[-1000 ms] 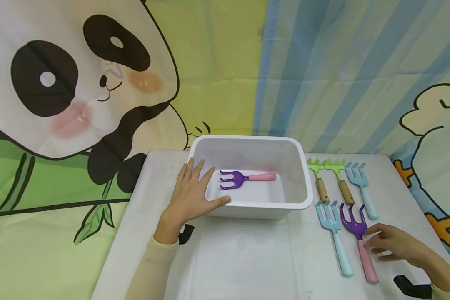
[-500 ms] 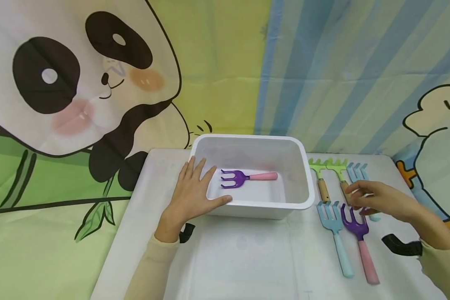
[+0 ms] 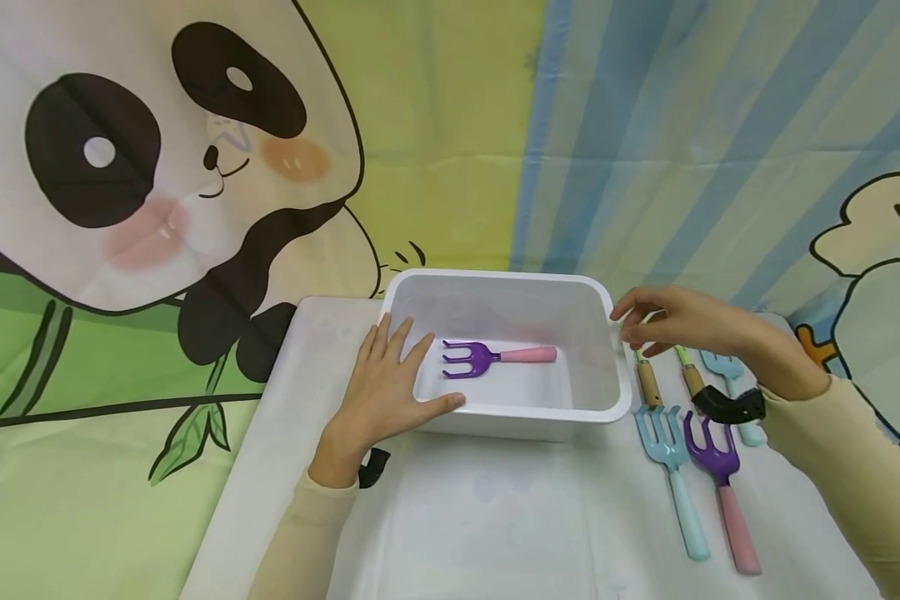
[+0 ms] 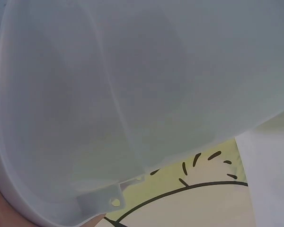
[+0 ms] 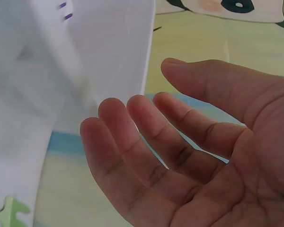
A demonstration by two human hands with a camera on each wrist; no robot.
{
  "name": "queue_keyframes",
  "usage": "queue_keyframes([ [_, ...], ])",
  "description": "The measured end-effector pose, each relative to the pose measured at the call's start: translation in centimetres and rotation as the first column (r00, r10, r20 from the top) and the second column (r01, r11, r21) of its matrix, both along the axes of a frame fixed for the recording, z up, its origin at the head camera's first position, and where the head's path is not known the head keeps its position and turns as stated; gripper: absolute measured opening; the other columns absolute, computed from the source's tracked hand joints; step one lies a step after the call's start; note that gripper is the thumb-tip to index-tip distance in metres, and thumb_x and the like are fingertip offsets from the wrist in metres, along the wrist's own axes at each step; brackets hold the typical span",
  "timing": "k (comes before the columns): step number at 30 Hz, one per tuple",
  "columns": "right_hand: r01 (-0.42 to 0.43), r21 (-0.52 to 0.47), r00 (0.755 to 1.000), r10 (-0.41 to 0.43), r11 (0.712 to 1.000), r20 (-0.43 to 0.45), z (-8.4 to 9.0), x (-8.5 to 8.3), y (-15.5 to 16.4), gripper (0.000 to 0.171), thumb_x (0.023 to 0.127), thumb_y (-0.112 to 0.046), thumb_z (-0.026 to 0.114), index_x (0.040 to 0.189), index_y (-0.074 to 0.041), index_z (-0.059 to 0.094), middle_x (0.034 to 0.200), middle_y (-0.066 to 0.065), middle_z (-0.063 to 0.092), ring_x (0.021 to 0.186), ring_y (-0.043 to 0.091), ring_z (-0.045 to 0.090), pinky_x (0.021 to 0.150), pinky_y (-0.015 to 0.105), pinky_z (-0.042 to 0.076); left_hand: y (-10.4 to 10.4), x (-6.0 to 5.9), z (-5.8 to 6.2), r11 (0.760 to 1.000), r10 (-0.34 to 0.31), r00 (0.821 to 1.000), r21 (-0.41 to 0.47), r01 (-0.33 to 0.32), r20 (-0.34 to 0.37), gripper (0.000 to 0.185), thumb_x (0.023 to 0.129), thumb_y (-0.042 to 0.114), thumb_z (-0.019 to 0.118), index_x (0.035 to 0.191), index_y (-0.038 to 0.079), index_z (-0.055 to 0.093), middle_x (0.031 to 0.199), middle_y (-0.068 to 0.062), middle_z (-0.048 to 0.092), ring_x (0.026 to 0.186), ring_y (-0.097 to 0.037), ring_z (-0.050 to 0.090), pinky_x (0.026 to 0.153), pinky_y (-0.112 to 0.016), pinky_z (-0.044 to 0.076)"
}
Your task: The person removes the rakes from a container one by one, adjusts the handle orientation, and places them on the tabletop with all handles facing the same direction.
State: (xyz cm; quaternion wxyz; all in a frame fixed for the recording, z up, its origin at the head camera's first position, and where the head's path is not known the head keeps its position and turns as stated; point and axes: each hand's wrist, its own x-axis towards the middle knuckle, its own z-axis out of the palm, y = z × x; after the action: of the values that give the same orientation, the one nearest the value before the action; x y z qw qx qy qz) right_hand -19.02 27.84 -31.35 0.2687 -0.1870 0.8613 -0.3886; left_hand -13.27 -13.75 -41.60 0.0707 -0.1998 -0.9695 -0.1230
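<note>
A white plastic bin (image 3: 570,414) stands mid-table with a purple fork with a pink handle (image 3: 495,357) lying inside. My left hand (image 3: 390,383) rests flat on the bin's left front corner, fingers straight. My right hand (image 3: 663,321) hovers open beside the bin's right rim, above the green rakes (image 3: 647,379), holding nothing; in the right wrist view its palm and fingers (image 5: 146,142) are spread near the bin wall (image 5: 99,52). The left wrist view shows only the bin's wall (image 4: 132,94) up close.
Right of the bin lie a light blue fork (image 3: 675,475), a purple fork with a pink handle (image 3: 723,492), another light blue fork (image 3: 727,371) and two green rakes with wooden handles. A cartoon cloth backdrop (image 3: 195,167) hangs behind the white table (image 3: 495,517).
My right hand rose from the purple fork at the front right and moved back and left to the bin's right rim. The left hand and bin stayed put.
</note>
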Motion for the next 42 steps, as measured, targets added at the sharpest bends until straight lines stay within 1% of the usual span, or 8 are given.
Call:
queue_keyframes([
  [6, -0.073, 0.0, 0.997, 0.073, 0.997, 0.024, 0.7, -2.3, -3.8, 0.036, 0.1, -0.016, 0.062, 0.131, 0.0, 0.052, 0.113, 0.016, 0.06, 0.102, 0.031, 0.063, 0.087, 0.043, 0.056, -0.1, 0.0, -0.2, 1.0, 0.002, 1.0, -0.004, -0.002, 0.001, 0.108, 0.077, 0.093, 0.035, 0.151, 0.015, 0.046, 0.161, -0.017, 0.027, 0.15, -0.04, 0.003, 0.12, -0.051, 0.0],
  [13, -0.156, 0.029, 0.987, 0.156, 0.987, 0.03, -0.6, -5.2, -8.0, 0.036, 0.098, -0.017, 0.065, 0.13, -0.003, 0.056, 0.115, 0.015, 0.063, 0.097, 0.025, 0.065, 0.088, 0.047, 0.055, -0.1, -0.1, -0.2, 1.0, -0.003, 1.0, -0.011, 0.003, 0.006, 0.108, 0.077, 0.093, 0.035, 0.152, 0.015, 0.045, 0.161, -0.018, 0.027, 0.15, -0.04, 0.003, 0.12, -0.051, 0.0],
  [18, -0.218, 0.06, 0.975, 0.215, 0.974, 0.058, -2.3, -7.0, -10.6, 0.034, 0.096, -0.01, 0.064, 0.128, 0.0, 0.057, 0.111, 0.015, 0.066, 0.093, 0.026, 0.064, 0.087, 0.051, 0.054, -0.1, 0.0, -0.1, 1.0, -0.001, 1.0, -0.017, 0.001, 0.007, 0.108, 0.078, 0.093, 0.035, 0.152, 0.015, 0.046, 0.161, -0.018, 0.027, 0.15, -0.041, 0.003, 0.12, -0.051, 0.0],
  [21, -0.277, 0.114, 0.961, 0.272, 0.954, 0.057, -3.6, -8.0, -11.9, 0.035, 0.095, -0.009, 0.064, 0.128, 0.001, 0.057, 0.111, 0.014, 0.067, 0.095, 0.026, 0.062, 0.08, 0.044, 0.054, -0.2, 0.0, -0.1, 1.0, 0.003, 1.0, -0.018, -0.003, 0.0, 0.107, 0.078, 0.092, 0.036, 0.151, 0.015, 0.046, 0.161, -0.018, 0.027, 0.15, -0.041, 0.003, 0.12, -0.051, 0.0],
  [25, -0.306, 0.16, 0.951, 0.293, 0.939, 0.1, -6.0, -9.3, -13.2, 0.037, 0.094, -0.009, 0.066, 0.128, 0.0, 0.058, 0.111, 0.012, 0.067, 0.097, 0.025, 0.06, 0.074, 0.035, 0.052, -0.2, -0.1, -0.1, 1.0, 0.003, 1.0, -0.02, -0.003, -0.006, 0.108, 0.077, 0.093, 0.035, 0.151, 0.014, 0.046, 0.16, -0.019, 0.027, 0.15, -0.041, 0.004, 0.12, -0.051, 0.001],
  [31, -0.305, 0.176, 0.949, 0.283, 0.936, 0.14, -8.6, -10.0, -14.2, 0.041, 0.091, -0.01, 0.068, 0.13, 0.0, 0.059, 0.11, 0.008, 0.068, 0.097, 0.022, 0.061, 0.085, 0.047, 0.052, -0.2, -0.1, -0.1, 1.0, 0.0, 1.0, -0.025, 0.0, 0.0, 0.108, 0.078, 0.092, 0.035, 0.152, 0.015, 0.045, 0.161, -0.018, 0.027, 0.15, -0.04, 0.003, 0.12, -0.051, 0.001],
  [36, -0.343, 0.223, 0.939, 0.337, 0.912, 0.066, -10.2, -10.5, -14.9, 0.039, 0.089, -0.007, 0.07, 0.126, 0.002, 0.062, 0.113, 0.015, 0.066, 0.099, 0.024, 0.061, 0.086, 0.044, 0.052, -0.2, -0.2, -0.2, 1.0, 0.0, 1.0, -0.022, 0.0, -0.006, 0.108, 0.078, 0.092, 0.036, 0.151, 0.014, 0.046, 0.16, -0.019, 0.027, 0.15, -0.041, 0.004, 0.12, -0.052, 0.002],
  [42, -0.372, 0.304, 0.92, 0.392, 0.877, -0.004, -12.0, -10.7, -15.2, 0.039, 0.088, -0.006, 0.068, 0.126, 0.003, 0.062, 0.124, 0.021, 0.062, 0.112, 0.031, 0.059, 0.098, 0.042, 0.047, -0.2, -0.2, -0.1, 1.0, 0.0, 1.0, -0.017, 0.0, -0.005, 0.107, 0.078, 0.092, 0.036, 0.151, 0.015, 0.046, 0.16, -0.019, 0.028, 0.15, -0.041, 0.003, 0.12, -0.052, 0.001],
])
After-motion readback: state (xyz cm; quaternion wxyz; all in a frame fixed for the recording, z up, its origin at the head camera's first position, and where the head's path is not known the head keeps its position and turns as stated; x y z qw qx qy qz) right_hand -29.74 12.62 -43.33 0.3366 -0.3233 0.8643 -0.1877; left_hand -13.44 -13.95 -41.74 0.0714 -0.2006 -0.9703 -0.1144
